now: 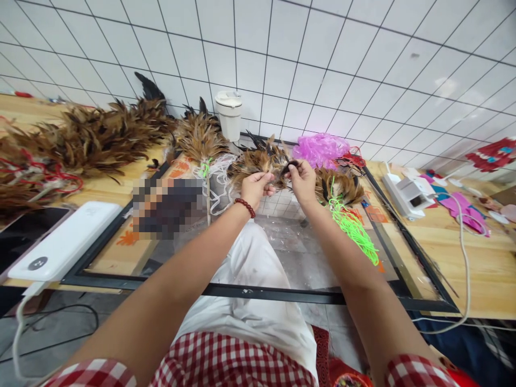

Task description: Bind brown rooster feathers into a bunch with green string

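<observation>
My right hand pinches a dark feather between thumb and fingers. Close beside it on the left, my left hand has its fingertips pressed together; whatever lies between them is too small to make out. Both hands are above a framed glass panel, in front of a pile of brown and black feathers. White string lies left of my left hand. To the right of my right hand, a bundle of brown feathers lies beside bright green cord.
Feather bundles spread over the left, one bundle on a stick. A lidded white cup and pink plastic bag stand near the tiled wall. A white power bank is front left; a white device with cable sits right.
</observation>
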Action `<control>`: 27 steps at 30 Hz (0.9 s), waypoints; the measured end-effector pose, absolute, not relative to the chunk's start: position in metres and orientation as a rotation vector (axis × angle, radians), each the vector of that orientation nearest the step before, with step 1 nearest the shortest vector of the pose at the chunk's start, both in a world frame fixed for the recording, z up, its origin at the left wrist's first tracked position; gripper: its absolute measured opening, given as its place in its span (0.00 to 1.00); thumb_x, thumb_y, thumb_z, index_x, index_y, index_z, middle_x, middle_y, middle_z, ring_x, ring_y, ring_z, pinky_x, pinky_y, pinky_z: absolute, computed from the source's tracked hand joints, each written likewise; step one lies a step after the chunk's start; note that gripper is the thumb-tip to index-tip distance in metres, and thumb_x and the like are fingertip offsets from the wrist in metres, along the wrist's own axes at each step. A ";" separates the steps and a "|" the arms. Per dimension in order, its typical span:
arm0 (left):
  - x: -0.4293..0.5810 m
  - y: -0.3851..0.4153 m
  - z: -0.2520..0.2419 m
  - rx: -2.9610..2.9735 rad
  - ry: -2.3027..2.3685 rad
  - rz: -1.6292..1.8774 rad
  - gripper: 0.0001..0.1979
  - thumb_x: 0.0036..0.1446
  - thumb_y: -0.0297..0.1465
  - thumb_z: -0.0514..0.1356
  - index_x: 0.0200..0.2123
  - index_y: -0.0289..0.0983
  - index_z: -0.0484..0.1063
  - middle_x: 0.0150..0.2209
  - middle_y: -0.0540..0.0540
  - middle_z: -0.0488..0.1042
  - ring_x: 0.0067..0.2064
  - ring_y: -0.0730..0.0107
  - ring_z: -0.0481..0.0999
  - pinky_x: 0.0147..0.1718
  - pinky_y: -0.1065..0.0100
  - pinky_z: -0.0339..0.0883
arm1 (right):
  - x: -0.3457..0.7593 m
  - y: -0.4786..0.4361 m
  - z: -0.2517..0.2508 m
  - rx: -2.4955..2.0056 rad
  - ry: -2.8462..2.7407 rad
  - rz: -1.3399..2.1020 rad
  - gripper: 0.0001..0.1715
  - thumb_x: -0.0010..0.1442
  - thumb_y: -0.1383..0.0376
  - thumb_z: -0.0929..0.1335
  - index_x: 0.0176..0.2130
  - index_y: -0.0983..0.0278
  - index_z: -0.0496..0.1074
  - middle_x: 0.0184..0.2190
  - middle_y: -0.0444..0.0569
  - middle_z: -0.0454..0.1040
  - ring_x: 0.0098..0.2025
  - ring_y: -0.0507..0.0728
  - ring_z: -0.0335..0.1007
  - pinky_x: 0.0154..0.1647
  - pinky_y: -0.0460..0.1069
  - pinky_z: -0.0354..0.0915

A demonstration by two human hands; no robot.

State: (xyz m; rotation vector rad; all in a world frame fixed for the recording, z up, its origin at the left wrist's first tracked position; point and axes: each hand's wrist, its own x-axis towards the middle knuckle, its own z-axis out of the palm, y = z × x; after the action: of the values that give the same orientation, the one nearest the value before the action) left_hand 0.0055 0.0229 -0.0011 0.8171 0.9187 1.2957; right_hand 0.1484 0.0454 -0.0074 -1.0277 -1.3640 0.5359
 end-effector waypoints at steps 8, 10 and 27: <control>0.009 0.022 -0.003 0.847 0.942 1.272 0.07 0.48 0.28 0.66 0.28 0.30 0.73 0.26 0.45 0.76 0.20 0.78 0.72 0.20 0.73 0.66 | 0.135 0.041 -0.010 -1.011 -1.324 0.636 0.19 0.57 0.48 0.65 0.37 0.60 0.65 0.30 0.44 0.71 0.30 0.51 0.73 0.32 0.46 0.70; 0.009 0.022 -0.003 0.855 0.941 1.253 0.06 0.48 0.27 0.66 0.27 0.30 0.73 0.24 0.46 0.75 0.20 0.77 0.72 0.20 0.73 0.66 | 0.133 0.040 -0.009 -1.007 -1.303 0.648 0.19 0.57 0.48 0.65 0.37 0.60 0.65 0.31 0.45 0.71 0.31 0.51 0.73 0.34 0.48 0.71; 0.006 0.028 -0.001 0.898 0.898 1.445 0.08 0.45 0.30 0.67 0.29 0.32 0.76 0.19 0.52 0.71 0.19 0.81 0.67 0.20 0.76 0.63 | 0.142 0.051 -0.020 -1.034 -1.087 0.656 0.13 0.51 0.58 0.69 0.34 0.64 0.69 0.30 0.44 0.72 0.32 0.50 0.66 0.38 0.48 0.66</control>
State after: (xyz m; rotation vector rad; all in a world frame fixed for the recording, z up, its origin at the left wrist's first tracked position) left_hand 0.0058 0.0275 -0.0014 0.8983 0.8980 1.4446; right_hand 0.1423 0.0513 -0.0204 -1.0344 -1.0871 0.6559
